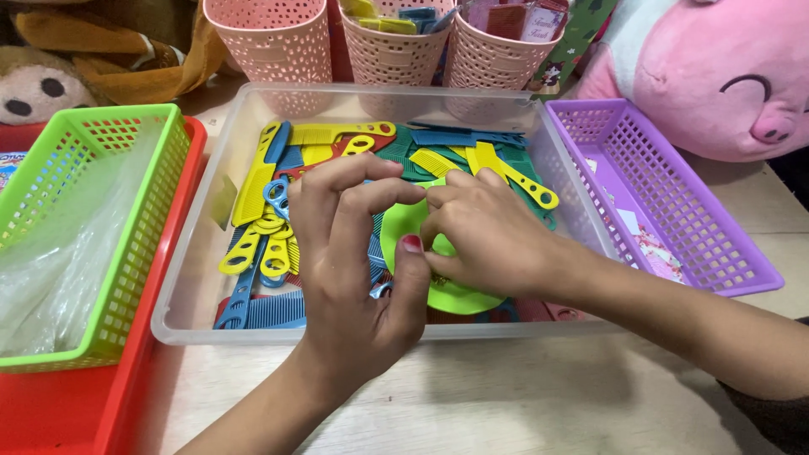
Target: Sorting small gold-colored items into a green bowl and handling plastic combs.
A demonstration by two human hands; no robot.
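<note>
Over the clear bin [194, 295], both hands' fingers [354, 190] pinch a green disc [404, 223].

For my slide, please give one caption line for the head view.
Both hands, left hand and right hand, hold a green round piece over a clear bin of coloured combs.

This looks like a small shop or stall counter: a clear tray [198, 278] heaped with coloured plastic combs [257, 181], sorting baskets in green [126, 253] and purple [716, 244], pink tubs [278, 42] of small goods, and plush toys [716, 76] crowded behind the bench [506, 404]
</note>
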